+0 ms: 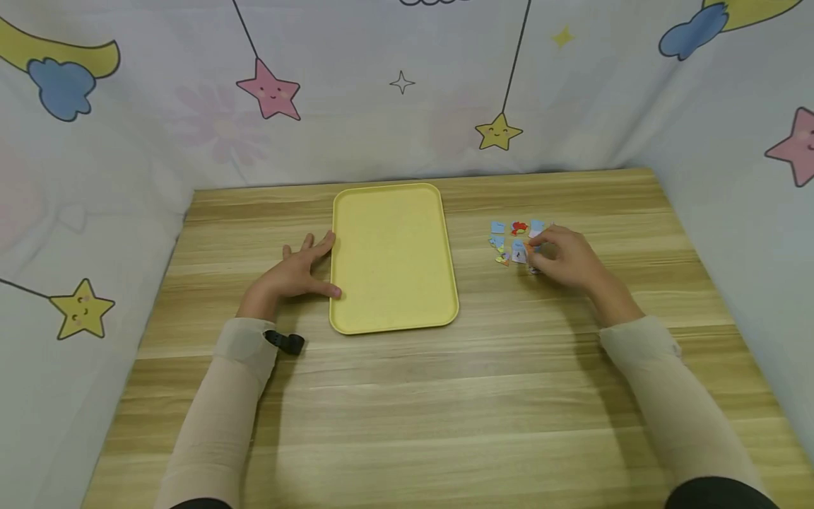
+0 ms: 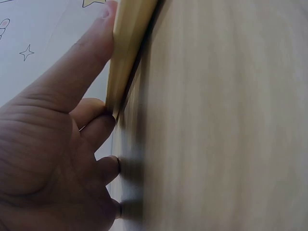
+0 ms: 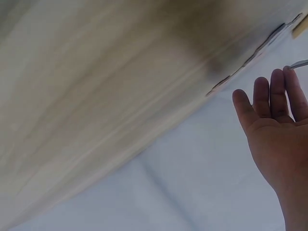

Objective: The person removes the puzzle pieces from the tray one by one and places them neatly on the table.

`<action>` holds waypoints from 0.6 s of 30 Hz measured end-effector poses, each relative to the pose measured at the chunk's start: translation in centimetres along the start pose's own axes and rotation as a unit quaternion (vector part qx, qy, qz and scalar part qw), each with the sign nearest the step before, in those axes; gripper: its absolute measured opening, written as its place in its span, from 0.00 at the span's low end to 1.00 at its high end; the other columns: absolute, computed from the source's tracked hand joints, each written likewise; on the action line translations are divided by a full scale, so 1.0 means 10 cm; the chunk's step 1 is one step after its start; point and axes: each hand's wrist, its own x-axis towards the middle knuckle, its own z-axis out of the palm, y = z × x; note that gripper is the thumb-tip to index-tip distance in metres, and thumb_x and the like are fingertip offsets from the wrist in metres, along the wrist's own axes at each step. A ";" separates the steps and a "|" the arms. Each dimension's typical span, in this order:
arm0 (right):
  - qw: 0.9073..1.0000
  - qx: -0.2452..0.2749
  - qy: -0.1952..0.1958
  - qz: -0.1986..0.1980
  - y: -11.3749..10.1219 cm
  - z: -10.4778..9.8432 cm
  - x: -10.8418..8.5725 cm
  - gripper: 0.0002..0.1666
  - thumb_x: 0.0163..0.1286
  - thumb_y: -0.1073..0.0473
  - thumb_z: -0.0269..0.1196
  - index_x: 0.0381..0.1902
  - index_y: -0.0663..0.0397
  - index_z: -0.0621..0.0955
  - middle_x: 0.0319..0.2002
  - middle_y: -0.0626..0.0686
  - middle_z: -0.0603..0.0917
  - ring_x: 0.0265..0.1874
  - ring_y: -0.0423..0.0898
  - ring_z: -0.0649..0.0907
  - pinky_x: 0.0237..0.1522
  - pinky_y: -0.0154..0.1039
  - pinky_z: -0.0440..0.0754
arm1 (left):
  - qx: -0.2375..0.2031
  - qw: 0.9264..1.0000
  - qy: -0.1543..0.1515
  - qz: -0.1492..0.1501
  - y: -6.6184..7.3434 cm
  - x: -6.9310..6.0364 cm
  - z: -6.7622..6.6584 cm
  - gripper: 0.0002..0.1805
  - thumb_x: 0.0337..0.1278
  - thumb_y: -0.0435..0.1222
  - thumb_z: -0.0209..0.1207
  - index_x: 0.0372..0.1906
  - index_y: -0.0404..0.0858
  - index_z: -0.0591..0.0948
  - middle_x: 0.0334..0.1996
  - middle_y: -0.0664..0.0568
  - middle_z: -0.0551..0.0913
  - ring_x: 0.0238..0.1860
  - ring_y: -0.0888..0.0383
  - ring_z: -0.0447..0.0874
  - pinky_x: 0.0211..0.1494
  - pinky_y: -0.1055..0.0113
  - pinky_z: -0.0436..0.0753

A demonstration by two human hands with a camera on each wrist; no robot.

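Note:
A yellow rectangular tray lies on the wooden table. At its left side is my left hand, fingers spread, thumb and index finger touching the rim; in the left wrist view the thumb lies against the tray's edge. My right hand pinches a small puzzle piece between thumb and fingertips above the other pieces. From the right wrist only the thin grey edge of this piece shows at the fingertips. Several colourful puzzle pieces lie flat right of the tray, some hidden by the hand.
The wooden table meets a white cloth backdrop printed with stars and clouds at the back and sides. A black wrist strap sits at the left cuff.

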 end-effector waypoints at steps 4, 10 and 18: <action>1.000 -0.003 -0.006 0.013 0.05 -0.05 -0.03 0.14 0.73 0.61 0.66 0.49 0.67 0.87 0.55 0.68 0.85 0.71 0.73 0.71 0.73 0.70 0.65 | 0.000 1.000 0.000 0.001 0.01 0.00 0.00 0.70 0.52 0.50 0.80 0.87 0.43 0.41 0.86 0.50 0.37 0.83 0.45 0.17 0.74 0.37 0.12; 1.000 -0.015 -0.002 0.008 0.12 -0.09 -0.07 0.14 0.73 0.62 0.65 0.50 0.68 0.87 0.55 0.69 0.84 0.67 0.71 0.75 0.70 0.70 0.69 | 0.003 1.000 0.000 -0.001 0.02 0.00 0.00 0.70 0.52 0.49 0.80 0.87 0.43 0.41 0.86 0.50 0.37 0.83 0.45 0.17 0.74 0.38 0.11; 0.999 -0.022 0.017 0.019 0.20 -0.15 -0.12 0.15 0.73 0.61 0.67 0.49 0.70 0.87 0.55 0.68 0.80 0.57 0.68 0.78 0.58 0.67 0.77 | 0.005 1.000 0.000 -0.002 0.02 -0.01 0.00 0.70 0.52 0.49 0.80 0.87 0.43 0.41 0.86 0.49 0.36 0.83 0.45 0.17 0.74 0.38 0.12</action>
